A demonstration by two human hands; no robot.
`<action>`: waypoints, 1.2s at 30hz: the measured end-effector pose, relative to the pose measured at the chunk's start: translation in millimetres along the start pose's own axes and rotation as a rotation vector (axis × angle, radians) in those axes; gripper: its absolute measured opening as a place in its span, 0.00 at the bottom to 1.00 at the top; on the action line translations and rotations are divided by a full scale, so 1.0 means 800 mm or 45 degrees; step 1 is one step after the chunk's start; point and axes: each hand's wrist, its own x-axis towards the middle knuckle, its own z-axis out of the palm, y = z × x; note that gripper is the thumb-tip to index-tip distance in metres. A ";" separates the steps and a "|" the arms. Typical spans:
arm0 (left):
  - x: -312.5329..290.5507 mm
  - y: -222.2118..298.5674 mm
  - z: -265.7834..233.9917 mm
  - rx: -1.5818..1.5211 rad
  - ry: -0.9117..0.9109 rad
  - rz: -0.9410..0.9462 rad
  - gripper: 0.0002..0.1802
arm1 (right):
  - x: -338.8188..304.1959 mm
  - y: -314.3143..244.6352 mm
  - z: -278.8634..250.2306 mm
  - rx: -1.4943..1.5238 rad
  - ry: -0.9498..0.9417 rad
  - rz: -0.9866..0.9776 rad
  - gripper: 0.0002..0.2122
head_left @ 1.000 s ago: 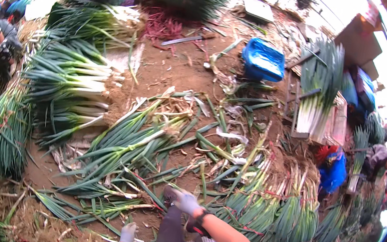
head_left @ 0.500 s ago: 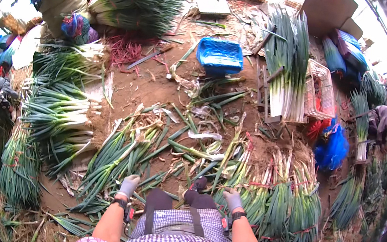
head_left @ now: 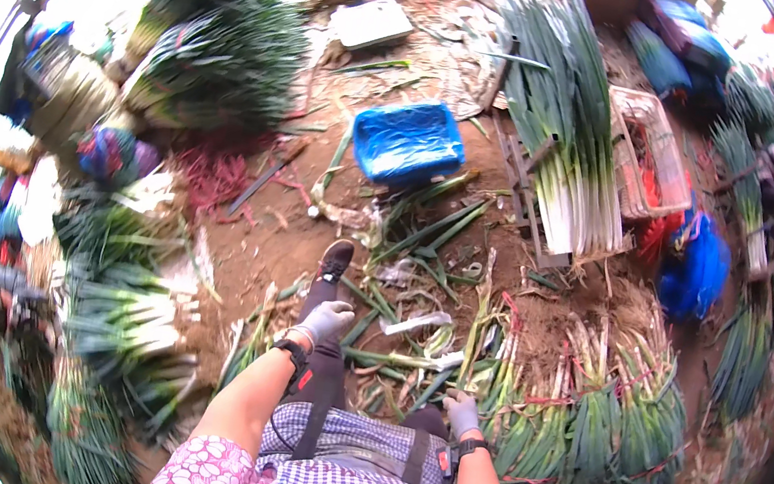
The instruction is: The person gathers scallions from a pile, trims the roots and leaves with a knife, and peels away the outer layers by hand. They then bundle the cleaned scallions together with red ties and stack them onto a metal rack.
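1. Leek bundles point(head_left: 572, 418) lie on the near right of the ground, side by side: long green leaves toward the near side, pale stalks and brown, stringy roots toward the far side, red ties around them.
2. Loose leeks point(head_left: 394, 360) are strewn on the brown soil in the middle, limp and crossing one another, with pale strips among them.
3. The gloved left hand point(head_left: 329, 322) is in front of the left leg point(head_left: 324, 374), fingers bent, near the loose leeks. Nothing shows in it; whether its fingers meet the palm, I cannot tell.
4. The gloved right hand point(head_left: 461, 413) hangs just left of the bundles, fingers bent downward. I see nothing in it and cannot tell how far it is closed.
5. At left is a leek pile point(head_left: 125, 327), white ends pointing right. At far right, more leeks lean on a rack point(head_left: 514, 176). A blue tub point(head_left: 408, 139) sits in the far middle.
6. Compared with half a second ago, the left shoe point(head_left: 337, 259) is well forward and the right shoe is out of sight. The left hand is farther forward, the left arm and leg now cover much of the loose leeks, and the view has swung.
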 end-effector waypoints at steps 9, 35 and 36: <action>0.380 0.027 -0.075 0.957 -0.309 0.269 0.23 | 0.079 -0.048 0.191 0.948 0.615 0.435 0.16; 0.477 -0.240 0.254 1.129 -1.122 0.743 0.34 | 0.343 0.221 0.277 -0.330 1.240 0.569 0.31; 0.428 -0.243 0.277 1.285 -1.186 0.777 0.35 | 0.337 0.193 0.306 -0.152 1.131 0.432 0.29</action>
